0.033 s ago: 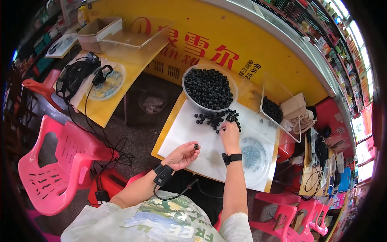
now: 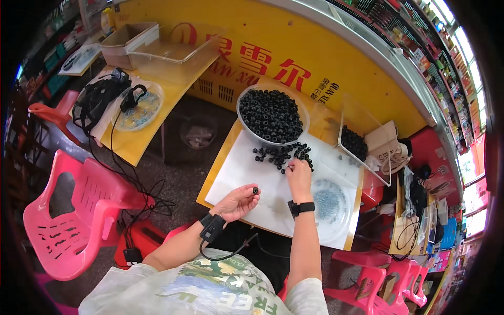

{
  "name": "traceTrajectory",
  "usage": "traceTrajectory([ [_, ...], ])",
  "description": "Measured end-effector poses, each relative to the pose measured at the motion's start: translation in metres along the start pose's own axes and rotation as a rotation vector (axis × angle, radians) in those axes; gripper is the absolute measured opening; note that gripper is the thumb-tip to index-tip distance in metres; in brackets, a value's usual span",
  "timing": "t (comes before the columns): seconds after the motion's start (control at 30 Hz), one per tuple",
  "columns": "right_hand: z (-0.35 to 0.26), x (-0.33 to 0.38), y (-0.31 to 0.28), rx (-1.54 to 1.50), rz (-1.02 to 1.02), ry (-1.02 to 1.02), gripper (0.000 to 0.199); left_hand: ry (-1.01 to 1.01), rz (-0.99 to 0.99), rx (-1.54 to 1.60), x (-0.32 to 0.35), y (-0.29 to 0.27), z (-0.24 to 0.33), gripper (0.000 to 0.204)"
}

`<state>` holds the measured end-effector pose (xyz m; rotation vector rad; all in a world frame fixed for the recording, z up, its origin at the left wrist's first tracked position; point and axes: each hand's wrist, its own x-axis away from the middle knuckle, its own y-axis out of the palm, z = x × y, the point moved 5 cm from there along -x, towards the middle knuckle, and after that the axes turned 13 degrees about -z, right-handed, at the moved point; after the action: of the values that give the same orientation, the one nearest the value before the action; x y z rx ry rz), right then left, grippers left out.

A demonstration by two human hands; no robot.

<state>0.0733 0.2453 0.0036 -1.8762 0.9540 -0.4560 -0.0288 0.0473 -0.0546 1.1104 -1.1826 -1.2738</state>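
Observation:
Palm up above the white sheet's near edge, my left hand [image 2: 240, 203] is closed. Between its thumb and fingertips sits a small round black piece [image 2: 255, 190] with a hole in it. My right hand [image 2: 300, 177] reaches to the loose pile of black pieces [image 2: 277, 155], its fingers pinched together. Whatever those fingertips hold is too small and covered to make out. Just beyond the pile stands a clear round tub [image 2: 238, 114] heaped with the same black pieces. To the right of my right wrist lies a clear round dish [image 2: 344, 206] with small bluish bits.
A clear bin [image 2: 389, 137] with more black pieces stands at the table's right. On the left, another yellow table [image 2: 137, 152] bears a dish, a black bag and boxes. Pink chairs [image 2: 63, 226] flank me, and cables [image 2: 139, 197] trail over the floor.

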Motion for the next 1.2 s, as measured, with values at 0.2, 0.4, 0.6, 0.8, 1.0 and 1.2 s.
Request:
traceTrajectory([
  [0.2, -0.002, 0.036, -0.019, -0.798, 0.069, 0.109, 0.025, -0.031, 0.077, -0.097, -0.004, 0.011, -0.002, 0.021],
  [0.4, -0.031, 0.094, -0.018, -1.553, -0.159, 0.197, 0.018, -0.052, 0.149, -0.223, -0.009, 0.029, -0.010, 0.019],
  [0.6, -0.036, 0.122, -0.016, -1.699, -0.160, 0.121, 0.018, -0.053, 0.145, -0.234, -0.008, 0.046, -0.021, 0.020],
  [0.8, -0.044, 0.129, -0.021, -1.489, -0.109, 0.136, 0.017, -0.052, 0.156, -0.259, -0.005, 0.055, -0.024, 0.021],
  [1.0, -0.056, 0.130, -0.026, -1.297, -0.051, 0.137, 0.015, -0.039, 0.167, -0.270, -0.004, 0.051, -0.023, 0.019],
  [1.2, -0.071, 0.133, -0.036, -0.906, -0.052, 0.096, 0.015, -0.013, 0.129, -0.321, -0.004, 0.046, -0.023, 0.017],
])
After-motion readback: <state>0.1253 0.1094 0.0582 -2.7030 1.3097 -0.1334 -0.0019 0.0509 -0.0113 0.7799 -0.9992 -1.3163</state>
